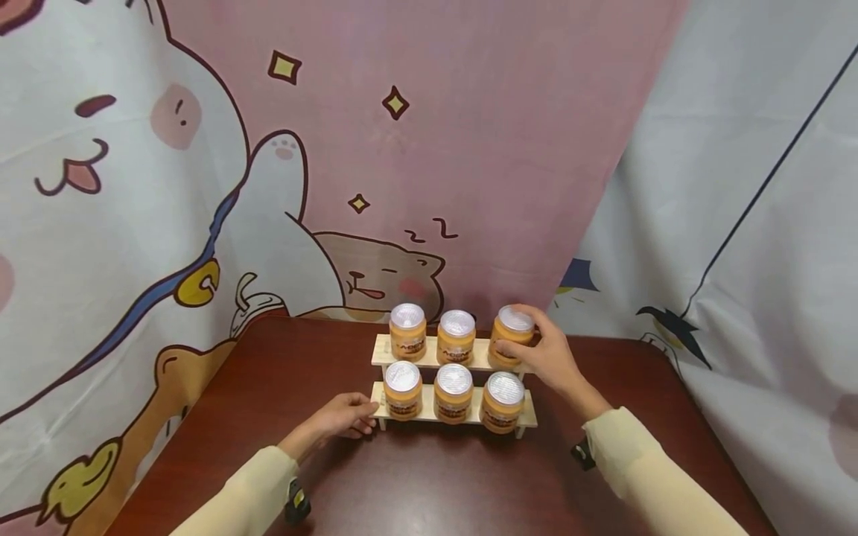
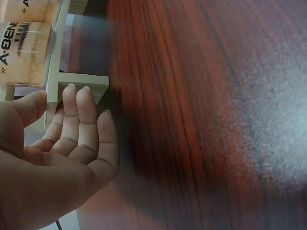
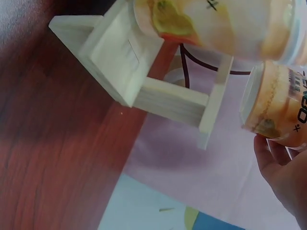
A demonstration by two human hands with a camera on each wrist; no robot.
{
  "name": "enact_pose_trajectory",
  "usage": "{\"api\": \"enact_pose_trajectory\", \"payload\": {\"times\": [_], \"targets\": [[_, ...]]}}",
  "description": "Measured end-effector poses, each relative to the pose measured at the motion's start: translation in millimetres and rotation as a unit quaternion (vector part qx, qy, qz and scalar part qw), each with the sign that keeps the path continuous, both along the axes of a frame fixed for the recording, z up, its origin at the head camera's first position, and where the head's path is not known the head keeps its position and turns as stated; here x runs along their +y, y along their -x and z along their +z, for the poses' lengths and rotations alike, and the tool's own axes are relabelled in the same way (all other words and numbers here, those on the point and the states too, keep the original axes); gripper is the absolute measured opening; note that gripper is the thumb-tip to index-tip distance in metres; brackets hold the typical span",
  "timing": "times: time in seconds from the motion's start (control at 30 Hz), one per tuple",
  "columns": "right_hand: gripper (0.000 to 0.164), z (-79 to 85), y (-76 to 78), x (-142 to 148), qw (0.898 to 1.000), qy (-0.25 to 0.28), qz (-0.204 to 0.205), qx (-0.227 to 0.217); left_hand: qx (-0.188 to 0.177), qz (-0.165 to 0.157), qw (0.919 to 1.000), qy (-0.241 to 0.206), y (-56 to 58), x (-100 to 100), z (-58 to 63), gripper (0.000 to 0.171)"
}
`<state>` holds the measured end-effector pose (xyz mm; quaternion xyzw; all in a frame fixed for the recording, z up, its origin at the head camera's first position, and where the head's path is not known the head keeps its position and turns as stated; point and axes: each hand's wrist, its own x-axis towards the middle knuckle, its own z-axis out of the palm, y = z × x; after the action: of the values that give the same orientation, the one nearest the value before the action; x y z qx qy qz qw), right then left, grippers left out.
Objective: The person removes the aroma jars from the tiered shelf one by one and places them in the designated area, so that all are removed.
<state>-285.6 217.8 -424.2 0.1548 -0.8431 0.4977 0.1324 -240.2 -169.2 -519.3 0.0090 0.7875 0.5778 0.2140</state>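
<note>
A two-tier wooden rack [image 1: 427, 408] stands on the table with two rows of orange jars with clear lids. My left hand [image 1: 345, 415] pinches the left end of its lower shelf. In the left wrist view the thumb [image 2: 32, 106] lies on the board's upper side, the fingers curled by the leg. My right hand [image 1: 551, 357] grips the back-right jar [image 1: 504, 344] from its right side. In the right wrist view, backdrop shows between this jar's base [image 3: 248, 96] and the upper shelf [image 3: 216, 103]. The front-right jar [image 1: 503, 406] sits on the lower shelf.
Two more jars stand on the upper shelf, the back-left jar [image 1: 407, 335] and back-middle jar [image 1: 456, 339]. Below them are the front-left jar [image 1: 403, 393] and front-middle jar [image 1: 453, 394]. A cartoon-print curtain [image 1: 503, 164] hangs behind the dark red table [image 1: 429, 484].
</note>
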Motion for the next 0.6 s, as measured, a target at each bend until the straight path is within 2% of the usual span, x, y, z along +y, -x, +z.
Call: {"api": "enact_pose_trajectory", "payload": {"times": [0.23, 0.6], "targets": [[0.067, 10.2, -2.3, 13.8, 1.0, -0.01, -0.009, 0.009, -0.002, 0.002, 1.0, 0.008, -1.0, -0.4, 1.9, 0.032], [0.068, 20.6, -9.0, 41.7, 0.998, -0.028, -0.046, 0.013, -0.001, 0.0, 0.9999, 0.013, -0.6, 0.2, 1.0, 0.033]]}}
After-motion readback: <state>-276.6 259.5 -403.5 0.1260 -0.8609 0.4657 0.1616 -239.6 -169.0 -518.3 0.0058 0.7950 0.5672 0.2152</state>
